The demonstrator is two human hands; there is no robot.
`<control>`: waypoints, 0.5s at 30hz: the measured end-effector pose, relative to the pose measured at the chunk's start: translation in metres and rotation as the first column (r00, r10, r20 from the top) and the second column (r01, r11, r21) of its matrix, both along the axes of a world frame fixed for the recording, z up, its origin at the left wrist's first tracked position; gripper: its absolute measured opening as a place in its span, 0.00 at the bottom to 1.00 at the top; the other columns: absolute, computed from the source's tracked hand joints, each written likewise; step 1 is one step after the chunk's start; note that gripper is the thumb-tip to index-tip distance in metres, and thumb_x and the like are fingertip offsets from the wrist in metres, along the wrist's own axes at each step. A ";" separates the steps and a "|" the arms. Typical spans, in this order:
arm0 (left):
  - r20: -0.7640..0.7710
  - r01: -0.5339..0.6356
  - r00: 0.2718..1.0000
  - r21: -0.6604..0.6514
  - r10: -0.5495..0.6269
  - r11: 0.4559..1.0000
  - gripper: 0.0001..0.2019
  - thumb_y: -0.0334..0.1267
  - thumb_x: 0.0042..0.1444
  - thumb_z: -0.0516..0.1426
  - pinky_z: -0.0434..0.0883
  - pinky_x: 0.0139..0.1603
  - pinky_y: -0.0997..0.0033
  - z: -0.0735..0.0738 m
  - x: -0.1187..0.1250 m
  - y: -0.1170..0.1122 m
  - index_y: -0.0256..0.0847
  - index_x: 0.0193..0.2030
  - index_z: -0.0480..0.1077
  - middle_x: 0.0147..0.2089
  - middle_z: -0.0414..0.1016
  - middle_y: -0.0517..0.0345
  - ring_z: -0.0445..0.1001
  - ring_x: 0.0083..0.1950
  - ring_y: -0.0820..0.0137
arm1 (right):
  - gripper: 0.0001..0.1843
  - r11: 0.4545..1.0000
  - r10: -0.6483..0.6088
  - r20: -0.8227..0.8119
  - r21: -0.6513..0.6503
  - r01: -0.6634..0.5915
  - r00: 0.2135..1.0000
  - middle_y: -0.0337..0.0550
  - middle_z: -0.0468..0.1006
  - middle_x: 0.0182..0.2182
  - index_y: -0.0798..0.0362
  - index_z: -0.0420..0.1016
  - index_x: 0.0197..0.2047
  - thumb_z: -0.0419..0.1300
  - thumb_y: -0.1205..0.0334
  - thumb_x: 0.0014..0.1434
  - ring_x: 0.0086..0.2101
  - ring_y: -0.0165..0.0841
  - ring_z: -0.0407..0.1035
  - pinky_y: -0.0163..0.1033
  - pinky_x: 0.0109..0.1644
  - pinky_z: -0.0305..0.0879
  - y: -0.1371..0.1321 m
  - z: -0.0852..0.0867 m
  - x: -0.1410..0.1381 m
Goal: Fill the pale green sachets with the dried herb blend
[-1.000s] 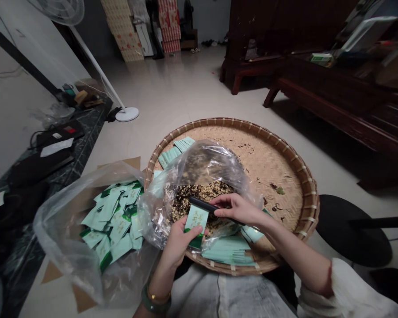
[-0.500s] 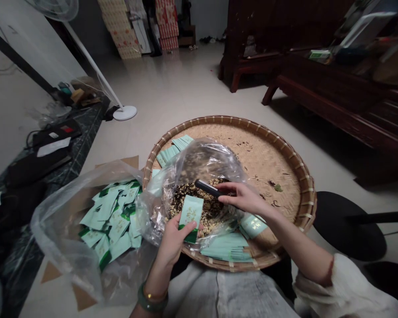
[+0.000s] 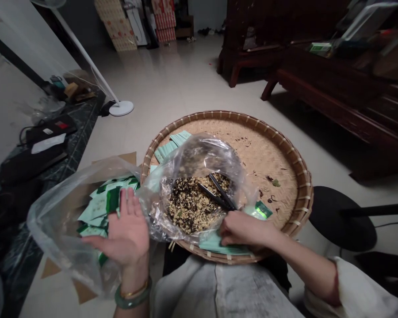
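My left hand (image 3: pixel 129 232) is open, palm up and fingers spread, over the clear plastic bag (image 3: pixel 56 247) of green packets (image 3: pixel 94 207). One packet (image 3: pixel 112 200) lies just beside its fingertips. My right hand (image 3: pixel 243 227) is closed on black tongs (image 3: pixel 219 194), whose two arms spread over a loose mix (image 3: pixel 192 207) of dark and pale flakes. That mix lies in an open clear bag (image 3: pixel 205 148) on a round woven bamboo tray (image 3: pixel 272 154). The right fingers also touch a stack of flat pale-green packets (image 3: pixel 212 243) at the tray's near rim.
More pale-green packets (image 3: pixel 169 148) lie at the tray's far left, and a shiny green one (image 3: pixel 262 211) at its right. A white fan stand (image 3: pixel 121 108) is on the floor. Dark wooden furniture (image 3: pixel 318 92) stands right; a black round base (image 3: pixel 338 221) is beside the tray.
My left hand has let go of its packet and moved left over the packet bag, opening. My right hand has moved down to the near packet stack; the tongs' arms have spread apart.
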State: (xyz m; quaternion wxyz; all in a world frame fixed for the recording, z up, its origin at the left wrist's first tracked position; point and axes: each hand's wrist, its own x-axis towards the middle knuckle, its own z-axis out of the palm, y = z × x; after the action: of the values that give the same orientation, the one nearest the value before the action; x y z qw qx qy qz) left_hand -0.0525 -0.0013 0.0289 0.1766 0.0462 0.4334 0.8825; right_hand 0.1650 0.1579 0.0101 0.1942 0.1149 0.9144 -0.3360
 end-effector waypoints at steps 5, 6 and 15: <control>0.007 0.264 0.965 -0.011 -0.264 0.964 0.32 0.59 0.50 0.59 0.58 0.66 0.58 -0.012 0.032 0.009 0.42 0.58 0.66 0.64 0.65 0.44 0.63 0.65 0.55 | 0.09 0.994 0.034 0.043 0.101 -0.039 0.998 0.47 0.82 0.32 0.52 0.81 0.37 0.62 0.59 0.56 0.35 0.40 0.76 0.35 0.33 0.60 -0.008 -0.011 -0.005; 0.017 0.309 0.951 -0.018 -0.308 0.951 0.31 0.57 0.51 0.59 0.58 0.66 0.57 -0.016 0.037 0.009 0.42 0.58 0.65 0.64 0.65 0.44 0.64 0.64 0.55 | 0.09 0.994 0.056 0.035 0.096 -0.059 0.998 0.47 0.82 0.33 0.52 0.81 0.38 0.62 0.59 0.55 0.35 0.40 0.76 0.35 0.33 0.60 -0.008 -0.013 -0.006; 0.094 0.501 0.864 -0.059 -0.494 0.864 0.23 0.42 0.52 0.61 0.64 0.61 0.52 -0.035 0.043 0.006 0.40 0.55 0.68 0.58 0.71 0.42 0.72 0.56 0.55 | 0.10 0.986 0.066 0.020 0.150 -0.068 0.998 0.47 0.82 0.32 0.52 0.81 0.34 0.58 0.64 0.53 0.33 0.38 0.76 0.35 0.32 0.59 -0.011 -0.021 -0.011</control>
State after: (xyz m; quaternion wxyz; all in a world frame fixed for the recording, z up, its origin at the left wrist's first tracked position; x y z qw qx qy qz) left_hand -0.0091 0.0045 -0.0057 0.4162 0.1158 0.4354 0.7898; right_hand 0.1538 0.1467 -0.0110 0.2029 0.1008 0.9391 -0.2583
